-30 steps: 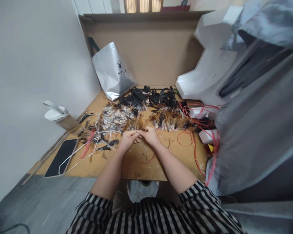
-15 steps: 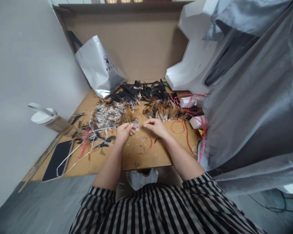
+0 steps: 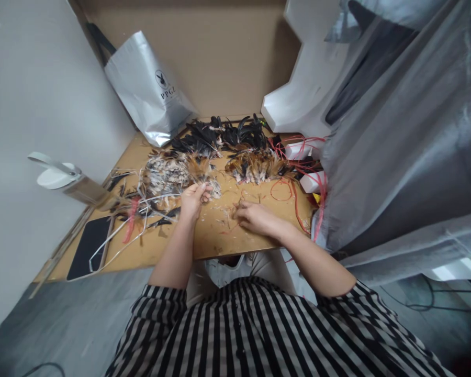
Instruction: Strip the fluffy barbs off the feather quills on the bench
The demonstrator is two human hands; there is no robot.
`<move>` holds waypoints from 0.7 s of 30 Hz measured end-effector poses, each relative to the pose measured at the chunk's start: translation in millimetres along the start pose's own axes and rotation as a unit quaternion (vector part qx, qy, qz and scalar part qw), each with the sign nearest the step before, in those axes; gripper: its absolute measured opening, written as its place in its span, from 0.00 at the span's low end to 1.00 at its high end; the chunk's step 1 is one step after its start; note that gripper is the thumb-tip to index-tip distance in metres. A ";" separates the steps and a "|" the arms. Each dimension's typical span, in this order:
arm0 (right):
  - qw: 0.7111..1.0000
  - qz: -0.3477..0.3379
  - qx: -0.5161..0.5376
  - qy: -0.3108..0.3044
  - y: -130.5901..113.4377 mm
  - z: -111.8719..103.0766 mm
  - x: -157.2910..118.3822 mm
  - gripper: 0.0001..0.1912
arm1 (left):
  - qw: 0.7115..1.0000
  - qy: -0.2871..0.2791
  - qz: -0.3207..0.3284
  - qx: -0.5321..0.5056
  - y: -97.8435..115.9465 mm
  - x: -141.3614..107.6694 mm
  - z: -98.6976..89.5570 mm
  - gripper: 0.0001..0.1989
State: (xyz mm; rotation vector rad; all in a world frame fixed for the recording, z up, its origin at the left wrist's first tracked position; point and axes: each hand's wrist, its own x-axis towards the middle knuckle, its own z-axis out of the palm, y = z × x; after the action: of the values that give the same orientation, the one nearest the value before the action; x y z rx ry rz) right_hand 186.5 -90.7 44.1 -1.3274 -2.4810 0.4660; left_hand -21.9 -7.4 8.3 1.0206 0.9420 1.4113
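My left hand (image 3: pixel 195 200) is pinched closed at the front edge of a pale and brown feather pile (image 3: pixel 167 173); what its fingertips hold is too small to make out. To its right, my right hand (image 3: pixel 255 217) is low over the table with curled fingers, and thin brown feathers or scraps show at its fingertips. A row of brown feathers (image 3: pixel 255 166) lies behind my right hand. Black feathers (image 3: pixel 204 137) are spread further back. Small bits of feather are scattered on the tabletop between my hands.
A silver bag (image 3: pixel 145 86) leans at the back left. A lidded cup (image 3: pixel 76 183), a dark phone (image 3: pixel 89 248) and white strips with a red tie (image 3: pixel 131 220) are at left. Red string (image 3: pixel 297 204) and white blocks (image 3: pixel 313 181) lie right, beside grey cloth (image 3: pixel 396 157).
My right hand has moved down towards the table's front edge, and its fingers have curled. My left hand stays pinched beside the pale pile. The camera view has tilted down.
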 end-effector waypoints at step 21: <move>0.759 0.134 0.628 0.108 11.5 25.9 93.1 0.14 | 0.988 -0.101 -0.090 -0.069 5.9 -3.8 -3.8 0.11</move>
State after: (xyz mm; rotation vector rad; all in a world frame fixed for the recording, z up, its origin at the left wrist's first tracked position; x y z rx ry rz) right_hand 135.1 -10.3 25.2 -0.9599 -1.1613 1.5514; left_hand -27.2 -11.7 12.4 0.9307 0.7578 1.1818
